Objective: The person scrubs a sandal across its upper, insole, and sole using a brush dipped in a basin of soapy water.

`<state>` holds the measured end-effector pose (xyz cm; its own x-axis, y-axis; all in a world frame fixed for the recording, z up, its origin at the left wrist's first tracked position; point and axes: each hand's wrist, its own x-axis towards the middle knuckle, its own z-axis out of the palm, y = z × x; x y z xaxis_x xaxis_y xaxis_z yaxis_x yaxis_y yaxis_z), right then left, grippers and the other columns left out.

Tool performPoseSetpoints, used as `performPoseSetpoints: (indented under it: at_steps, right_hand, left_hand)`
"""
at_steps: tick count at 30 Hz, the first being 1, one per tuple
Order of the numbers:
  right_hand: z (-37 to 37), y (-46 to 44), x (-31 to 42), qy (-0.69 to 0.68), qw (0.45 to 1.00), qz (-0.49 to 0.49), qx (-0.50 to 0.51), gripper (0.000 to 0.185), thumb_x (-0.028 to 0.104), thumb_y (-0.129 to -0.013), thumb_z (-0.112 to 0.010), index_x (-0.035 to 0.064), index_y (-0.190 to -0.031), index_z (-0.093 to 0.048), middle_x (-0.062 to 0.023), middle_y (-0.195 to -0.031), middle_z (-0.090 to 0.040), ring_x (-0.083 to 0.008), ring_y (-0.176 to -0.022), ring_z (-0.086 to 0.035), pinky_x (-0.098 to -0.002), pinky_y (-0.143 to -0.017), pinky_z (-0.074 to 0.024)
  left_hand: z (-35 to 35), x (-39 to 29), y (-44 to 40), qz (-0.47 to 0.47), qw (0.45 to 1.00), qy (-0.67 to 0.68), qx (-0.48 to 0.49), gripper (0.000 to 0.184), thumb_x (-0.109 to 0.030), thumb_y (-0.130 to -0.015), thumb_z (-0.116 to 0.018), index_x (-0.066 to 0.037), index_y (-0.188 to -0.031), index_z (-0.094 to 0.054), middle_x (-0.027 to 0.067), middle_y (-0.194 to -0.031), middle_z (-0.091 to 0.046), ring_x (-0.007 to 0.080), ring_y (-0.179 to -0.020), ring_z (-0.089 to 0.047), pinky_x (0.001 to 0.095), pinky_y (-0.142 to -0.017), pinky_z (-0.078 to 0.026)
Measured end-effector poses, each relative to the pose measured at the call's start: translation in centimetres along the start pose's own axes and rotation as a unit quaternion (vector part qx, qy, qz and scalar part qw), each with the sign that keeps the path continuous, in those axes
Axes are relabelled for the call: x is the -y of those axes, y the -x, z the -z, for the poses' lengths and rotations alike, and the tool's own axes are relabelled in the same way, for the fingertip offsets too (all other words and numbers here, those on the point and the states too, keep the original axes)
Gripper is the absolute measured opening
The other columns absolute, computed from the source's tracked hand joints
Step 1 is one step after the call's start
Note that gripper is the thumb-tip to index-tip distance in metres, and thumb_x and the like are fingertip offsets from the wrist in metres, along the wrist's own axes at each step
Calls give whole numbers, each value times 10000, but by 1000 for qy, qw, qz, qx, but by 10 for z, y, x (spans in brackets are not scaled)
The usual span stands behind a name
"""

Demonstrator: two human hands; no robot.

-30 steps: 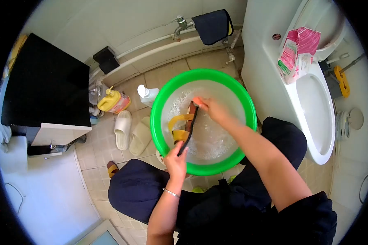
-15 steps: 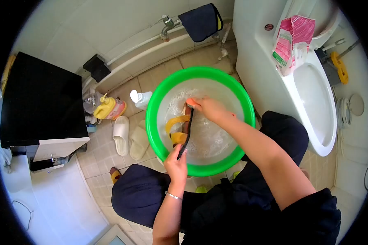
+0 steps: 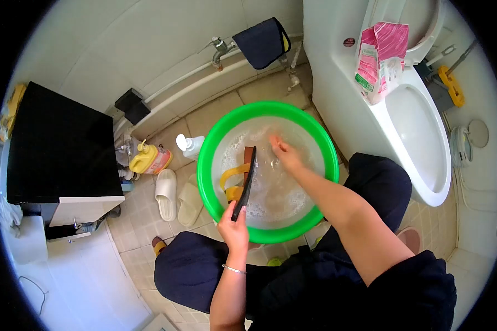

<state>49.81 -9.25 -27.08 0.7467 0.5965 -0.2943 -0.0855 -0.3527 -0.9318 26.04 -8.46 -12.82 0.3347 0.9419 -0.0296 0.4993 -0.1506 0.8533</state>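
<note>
My left hand point(image 3: 234, 229) is closed round the near end of a sandal point(image 3: 249, 179) with a dark sole, a brown footbed and yellow straps. The sandal is held on its edge over the left part of a green-rimmed basin point(image 3: 212, 212) of cloudy, sudsy water point(image 3: 276, 193). To the right of the sandal, and apart from it, my right hand point(image 3: 286, 154) reaches to the water with curled fingers. An orange scrub brush point(image 3: 273, 141) is at its fingertips, mostly hidden by the hand and the murky water.
Left of the basin are a white pump bottle point(image 3: 190, 146), a yellow jug point(image 3: 149, 159) and pale slippers point(image 3: 165, 196). A black-topped cabinet point(image 3: 61, 146) stands farther left. On the right is a toilet point(image 3: 378, 118) with a pink package point(image 3: 389, 47). A dark cloth point(image 3: 262, 43) hangs by the tap point(image 3: 221, 49).
My right hand has drawn the orange brush off the sandal's far end and lowered it to the water on the right. My left hand still holds the sandal. The view has shifted slightly.
</note>
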Motion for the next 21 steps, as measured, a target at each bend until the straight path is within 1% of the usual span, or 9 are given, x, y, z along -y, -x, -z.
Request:
performPoseSetpoints:
  at_steps: [1, 3, 4, 6, 7, 9, 13, 18, 21]
  right_hand:
    - [-2, 0, -4, 0, 1000, -2, 1, 379, 296, -930, -515, 177, -1290, -525, -192, -1183, -570, -331, -1075, -553, -381, -893, -454]
    - [-4, 20, 39, -83, 980, 76, 165, 486, 347, -917, -540, 143, -1351, -460, -176, -1231, -548, -291, -1085, -554, -363, -893, -440]
    - [-5, 33, 52, -82, 980, 74, 165, 486, 347, -917, -540, 143, -1351, -460, -176, -1231, -548, -291, -1085, -554, -363, -893, -440]
    - [-7, 64, 68, 200, 954, 134, 180, 480, 355, -915, -541, 166, -1349, -463, -165, -1177, -573, -303, -1042, -568, -366, -876, -446]
    - [-3, 78, 79, 201, 953, 134, 182, 480, 355, -915, -541, 166, -1349, -463, -165, -1177, -573, -303, -1042, -568, -366, -876, -446]
    - [6, 99, 93, 246, 921, 126, 275, 444, 398, -901, -528, 220, -1308, -508, -157, -1117, -606, -334, -1013, -582, -402, -849, -464]
    - [9, 82, 96, 295, 902, 175, 263, 444, 419, -898, -515, 213, -1292, -518, -143, -1080, -612, -337, -997, -586, -427, -814, -469]
    - [-4, 22, 82, 295, 934, 145, 141, 419, 478, -921, -448, 201, -1201, -591, -137, -1119, -606, -344, -1020, -579, -439, -820, -466]
    - [7, 29, 120, 349, 912, 90, 197, 453, 490, -942, -398, 162, -1173, -610, -177, -1131, -601, -361, -1047, -571, -440, -865, -450]
  left_hand:
    - [-1, 5, 0, 20, 999, 29, -4, 318, -50, -789, -695, 81, -1068, -615, 165, -923, -683, 180, -819, -650, 285, -761, -499]
    - [0, 6, 2, 44, 997, 57, -5, 326, -52, -790, -697, 83, -1074, -611, 157, -924, -682, 170, -816, -644, 282, -760, -497]
    - [-1, 1, 1, 41, 997, 65, -13, 331, -56, -791, -699, 87, -1075, -609, 150, -919, -680, 165, -815, -639, 280, -757, -495]
    - [-2, 2, -1, 37, 996, 77, -22, 336, -61, -792, -701, 91, -1077, -606, 144, -915, -679, 160, -813, -634, 277, -755, -493]
    - [-2, 9, -3, 41, 996, 78, -16, 332, -63, -789, -702, 87, -1071, -611, 154, -919, -680, 170, -817, -640, 283, -759, -494]
    - [1, 17, 0, 48, 996, 78, -11, 328, -66, -786, -704, 83, -1064, -615, 164, -924, -681, 180, -822, -647, 288, -763, -494]
    - [-3, 12, 9, 14, 999, 0, 29, 316, -72, -782, -699, 67, -1055, -625, 200, -947, -675, 234, -852, -664, 312, -784, -495]
    - [-1, 3, 7, -10, 999, -32, 24, 311, -75, -776, -701, 54, -1051, -634, 205, -959, -671, 247, -875, -668, 320, -791, -495]
    - [-4, 11, 7, -14, 999, -22, 23, 303, -66, -769, -705, 55, -1038, -638, 203, -943, -673, 257, -858, -672, 321, -776, -501]
